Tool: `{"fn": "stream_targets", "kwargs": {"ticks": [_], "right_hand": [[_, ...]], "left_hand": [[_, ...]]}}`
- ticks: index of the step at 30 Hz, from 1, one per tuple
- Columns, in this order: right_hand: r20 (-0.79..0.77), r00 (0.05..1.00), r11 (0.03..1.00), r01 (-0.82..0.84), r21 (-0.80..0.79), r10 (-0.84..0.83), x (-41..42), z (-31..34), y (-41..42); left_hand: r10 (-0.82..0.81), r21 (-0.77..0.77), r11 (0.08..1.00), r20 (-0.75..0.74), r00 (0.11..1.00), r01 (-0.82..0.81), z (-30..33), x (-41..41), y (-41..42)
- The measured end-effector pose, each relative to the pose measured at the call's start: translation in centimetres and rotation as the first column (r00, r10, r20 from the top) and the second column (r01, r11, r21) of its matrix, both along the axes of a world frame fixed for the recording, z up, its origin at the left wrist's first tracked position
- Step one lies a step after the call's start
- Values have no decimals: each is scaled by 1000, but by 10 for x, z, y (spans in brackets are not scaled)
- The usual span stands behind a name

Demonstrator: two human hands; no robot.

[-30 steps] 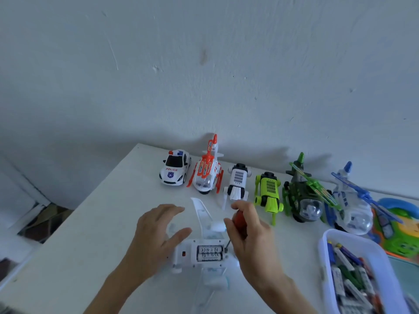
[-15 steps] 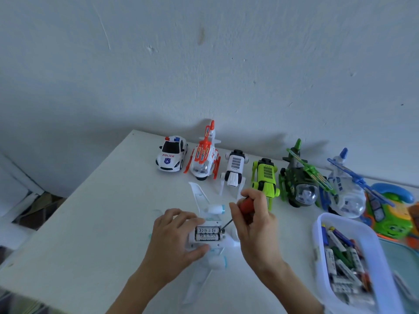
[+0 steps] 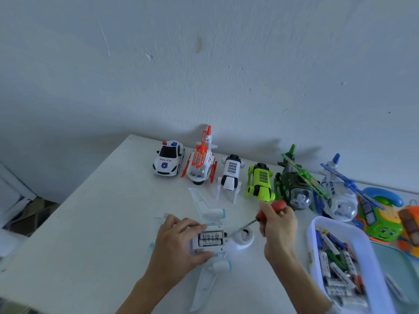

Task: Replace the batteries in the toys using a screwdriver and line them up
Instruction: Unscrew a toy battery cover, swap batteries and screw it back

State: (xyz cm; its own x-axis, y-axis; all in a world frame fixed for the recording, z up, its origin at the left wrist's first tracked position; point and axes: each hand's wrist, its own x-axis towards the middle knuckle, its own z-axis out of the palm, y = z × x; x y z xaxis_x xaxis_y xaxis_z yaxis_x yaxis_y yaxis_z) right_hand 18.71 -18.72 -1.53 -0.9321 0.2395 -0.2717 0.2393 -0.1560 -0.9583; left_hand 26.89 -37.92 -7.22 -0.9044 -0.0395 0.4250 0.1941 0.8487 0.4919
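My left hand (image 3: 179, 240) grips the white plane (image 3: 210, 234), which lies belly-up on the table (image 3: 90, 223): my fingers curl over the far edge of the body and my thumb presses the near edge. The battery bay is uncovered, and two batteries (image 3: 209, 239) lie in it side by side, their labels facing up. My right hand (image 3: 277, 227) is closed around the red handle of the screwdriver (image 3: 260, 217), with the handle's end poking out above my fingers. The dark shaft slants down and left, and its tip sits at the right end of the bay, beside the plane's round nose. One wing points away from me toward the toys at the wall, the other points toward me. Along the wall stand, from left to right, a police car (image 3: 169, 158), an orange helicopter (image 3: 200, 162), a white robot (image 3: 230, 175), a green robot (image 3: 260, 184), a green helicopter (image 3: 294, 184) and a blue helicopter (image 3: 337, 191), close together in one row. Further right lies a green toy phone (image 3: 381, 214), with something orange beyond it that I cannot make out. By my right wrist stands a white tub (image 3: 317, 225) holding many loose batteries, blurred toward the near end.
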Motion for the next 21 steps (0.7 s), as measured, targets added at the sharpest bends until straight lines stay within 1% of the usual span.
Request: {"fn": "stream_targets", "kwargs": {"ticks": [2, 3, 4, 5, 7, 8, 9, 11, 12, 13, 14, 15, 18, 21], "right_hand": [[-93, 989, 992, -106, 61, 112, 2, 18, 3], [-103, 976, 979, -181, 93, 191, 5, 24, 2], [-83, 956, 949, -264, 171, 281, 10, 29, 1], [-27, 927, 885, -350, 306, 375, 17, 30, -1], [117, 855, 667, -473, 576, 506, 32, 22, -5], [172, 826, 567, -503, 652, 536, 40, 17, -7], [216, 812, 490, -515, 703, 542, 47, 12, -10], [299, 811, 364, -512, 778, 503, 58, 7, -12], [322, 817, 309, -499, 809, 477, 62, 6, -13], [329, 824, 281, -488, 826, 462, 63, 3, -11], [320, 830, 289, -479, 829, 456, 65, 3, -11], [310, 837, 318, -476, 820, 451, 65, 3, -10], [268, 852, 444, -474, 760, 450, 66, 4, -8], [198, 884, 589, -436, 680, 424, 63, 2, -2]], "left_hand": [[17, 14, 1000, 2, 1000, -17, 0, -2, 4], [27, 19, 999, 1, 1000, -27, 0, -2, 5], [33, 17, 999, 1, 999, -33, 0, -3, 8], [43, 14, 999, 5, 999, -43, 0, -3, 11], [70, 12, 997, 23, 997, -70, 1, -3, 18], [85, 13, 996, 37, 996, -86, 2, -3, 22], [97, 12, 995, 48, 994, -98, 2, -3, 26], [104, 1, 995, 56, 993, -104, 2, -1, 34], [106, -4, 994, 54, 993, -106, 1, 0, 38], [113, -8, 994, 46, 993, -113, 0, 0, 42], [120, -12, 993, 39, 992, -120, -1, 1, 45], [131, -18, 991, 26, 991, -131, -1, 2, 48], [163, -27, 986, -6, 987, -163, -1, 4, 57], [185, -13, 983, -30, 982, -185, 0, 8, 67]]}}
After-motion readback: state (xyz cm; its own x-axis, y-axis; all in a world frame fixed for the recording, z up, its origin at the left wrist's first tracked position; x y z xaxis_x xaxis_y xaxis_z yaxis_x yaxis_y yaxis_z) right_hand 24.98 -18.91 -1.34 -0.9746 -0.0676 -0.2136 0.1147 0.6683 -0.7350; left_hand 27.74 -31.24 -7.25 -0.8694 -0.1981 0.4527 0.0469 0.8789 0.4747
